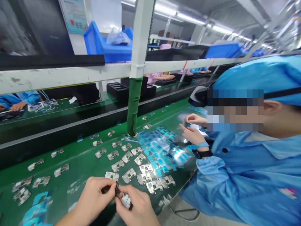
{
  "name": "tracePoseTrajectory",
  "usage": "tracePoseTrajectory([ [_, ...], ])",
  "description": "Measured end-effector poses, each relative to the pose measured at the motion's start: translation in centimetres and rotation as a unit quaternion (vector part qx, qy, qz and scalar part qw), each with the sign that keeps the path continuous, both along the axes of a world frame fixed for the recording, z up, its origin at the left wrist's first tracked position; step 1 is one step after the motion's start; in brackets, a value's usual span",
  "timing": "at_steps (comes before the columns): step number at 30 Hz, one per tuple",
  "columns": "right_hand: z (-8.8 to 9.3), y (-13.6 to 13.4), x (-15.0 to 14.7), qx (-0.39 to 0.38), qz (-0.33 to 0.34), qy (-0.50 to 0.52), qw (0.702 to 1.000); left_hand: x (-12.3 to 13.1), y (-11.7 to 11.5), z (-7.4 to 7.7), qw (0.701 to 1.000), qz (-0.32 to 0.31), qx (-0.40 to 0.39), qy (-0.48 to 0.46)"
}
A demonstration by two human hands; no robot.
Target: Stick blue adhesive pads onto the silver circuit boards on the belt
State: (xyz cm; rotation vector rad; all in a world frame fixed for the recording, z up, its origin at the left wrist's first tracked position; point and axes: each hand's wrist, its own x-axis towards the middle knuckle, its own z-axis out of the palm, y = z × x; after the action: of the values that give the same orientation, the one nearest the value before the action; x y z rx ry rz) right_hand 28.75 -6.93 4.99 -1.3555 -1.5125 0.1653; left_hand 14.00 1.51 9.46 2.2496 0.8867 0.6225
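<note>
Low in the head view, my left hand (94, 196) and my right hand (137, 202) meet over the near edge of the green bench. Between the fingers of my right hand is a small silver metal plate (126, 200) with cut-outs. My left thumb and forefinger pinch its dark upper end, so both hands are closed on the one part; the fingers hide much of it. Several similar metal plates (129, 175) lie just beyond my hands on the green mat (82, 164).
To the right, a co-worker in a blue smock (225, 179) handles a small part. Blue film pieces (162, 147) cover a sheet mid-bench; more blue film (37, 207) lies at left. Tweezers (129, 140) rest by a green-wrapped post (134, 106). A dark rail (70, 128) runs behind.
</note>
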Motion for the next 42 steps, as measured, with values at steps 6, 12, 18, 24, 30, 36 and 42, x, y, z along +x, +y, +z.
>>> tracePoseTrajectory([
  [6, 0.6, -0.7, -0.2, 0.003, 0.023, -0.009, 1.0, -0.5, -1.4, 1.4, 0.998, 0.033, 0.042, 0.015],
  [12, -0.6, -0.8, -0.9, -0.026, 0.08, -0.017, 0.996, -2.5, -1.9, 1.2, 0.993, -0.001, -0.001, 0.115],
  [18, 0.4, -1.2, -1.8, -0.077, 0.101, -0.003, 0.992, -3.9, -2.0, 0.4, 0.994, 0.044, -0.04, 0.095],
  [24, 1.6, -2.2, -1.8, -0.109, 0.093, 0.065, 0.988, -3.8, -3.0, 0.5, 0.991, 0.124, -0.043, 0.008],
  [30, 1.2, -2.9, -1.7, -0.101, 0.044, 0.159, 0.981, -4.4, -4.1, 1.7, 0.964, 0.181, -0.145, -0.132],
  [36, 2.2, -2.8, -1.7, -0.113, 0.063, 0.136, 0.982, -4.4, -5.1, 3.7, 0.981, 0.114, -0.124, -0.094],
  [42, 3.2, -2.6, -2.0, 0.022, 0.045, -0.015, 0.999, -4.4, -5.0, 3.3, 0.995, 0.088, -0.016, -0.049],
])
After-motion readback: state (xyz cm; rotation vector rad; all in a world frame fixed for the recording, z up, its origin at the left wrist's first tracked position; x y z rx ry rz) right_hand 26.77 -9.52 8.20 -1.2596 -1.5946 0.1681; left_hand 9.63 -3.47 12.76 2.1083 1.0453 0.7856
